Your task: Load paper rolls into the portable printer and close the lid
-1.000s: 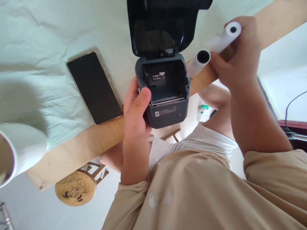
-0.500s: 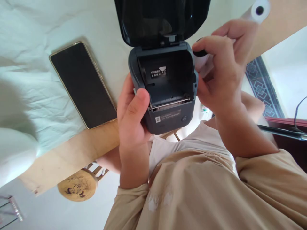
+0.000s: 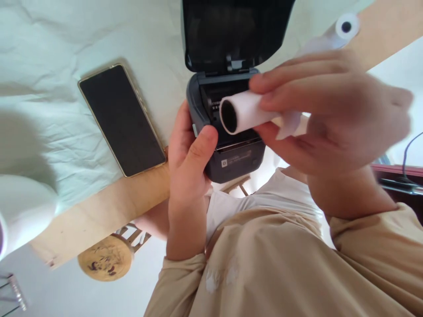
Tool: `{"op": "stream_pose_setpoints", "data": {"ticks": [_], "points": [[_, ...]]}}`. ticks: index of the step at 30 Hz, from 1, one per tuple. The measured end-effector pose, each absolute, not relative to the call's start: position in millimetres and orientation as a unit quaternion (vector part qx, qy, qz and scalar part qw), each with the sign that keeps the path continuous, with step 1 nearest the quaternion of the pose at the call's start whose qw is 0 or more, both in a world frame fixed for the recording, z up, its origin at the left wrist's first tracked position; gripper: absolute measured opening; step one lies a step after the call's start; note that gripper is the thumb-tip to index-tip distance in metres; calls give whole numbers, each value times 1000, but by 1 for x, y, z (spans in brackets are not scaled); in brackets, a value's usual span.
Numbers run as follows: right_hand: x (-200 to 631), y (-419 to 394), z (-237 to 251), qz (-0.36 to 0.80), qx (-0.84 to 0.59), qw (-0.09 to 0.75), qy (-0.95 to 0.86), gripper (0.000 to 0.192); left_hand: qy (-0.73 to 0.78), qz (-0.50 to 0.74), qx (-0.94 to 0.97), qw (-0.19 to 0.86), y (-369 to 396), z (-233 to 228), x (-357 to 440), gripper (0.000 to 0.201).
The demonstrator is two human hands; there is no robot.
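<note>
White paper roll nearest of all, pinched between thumb and fingers of the slightly blurred right hand, hollow dark end turned left, loose paper end hanging beside the thumb. Tilted over the open compartment of a small dark grey printer; cannot tell whether touching it. Just under the roll, printer clasped along its left side by the left hand, thumb on the near rim, fingers curled around the outside. Black lid swung up on its hinge. Towards the body, beige shirt and white shorts. Farther down, wooden table edge and wrinkled pale green cloth. Left of the left hand, a phone, dark screen up, partly over the wood. By the left margin, a white cup, cut off. Past the right hand, a second white roll. Farthest, on pale floor, a round wooden stool, dark picture on top.
</note>
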State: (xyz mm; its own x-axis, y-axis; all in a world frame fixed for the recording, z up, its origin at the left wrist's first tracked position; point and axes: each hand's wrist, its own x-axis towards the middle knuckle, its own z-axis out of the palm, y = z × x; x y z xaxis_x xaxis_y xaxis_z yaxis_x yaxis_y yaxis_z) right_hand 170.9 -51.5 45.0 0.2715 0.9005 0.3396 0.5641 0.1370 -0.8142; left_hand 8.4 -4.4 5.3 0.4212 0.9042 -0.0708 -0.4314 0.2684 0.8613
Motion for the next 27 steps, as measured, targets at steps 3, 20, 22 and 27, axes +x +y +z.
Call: {"op": "stream_pose_setpoints", "data": {"ticks": [3, 20, 22, 27], "points": [[168, -47, 49, 24, -575, 372, -728, 27, 291, 440, 407, 746, -5, 9, 7, 27], [167, -57, 34, 37, -435, 424, -794, 12, 202, 498, 452, 712, 4, -25, 3, 59], [172, -55, 30, 54, -449, 466, -760, 16, 197, 502, 447, 714, 3, -27, 2, 69], [176, -39, 25, 211, -562, 589, -541, 42, 233, 466, 436, 734, -1, -16, -1, 69]]}}
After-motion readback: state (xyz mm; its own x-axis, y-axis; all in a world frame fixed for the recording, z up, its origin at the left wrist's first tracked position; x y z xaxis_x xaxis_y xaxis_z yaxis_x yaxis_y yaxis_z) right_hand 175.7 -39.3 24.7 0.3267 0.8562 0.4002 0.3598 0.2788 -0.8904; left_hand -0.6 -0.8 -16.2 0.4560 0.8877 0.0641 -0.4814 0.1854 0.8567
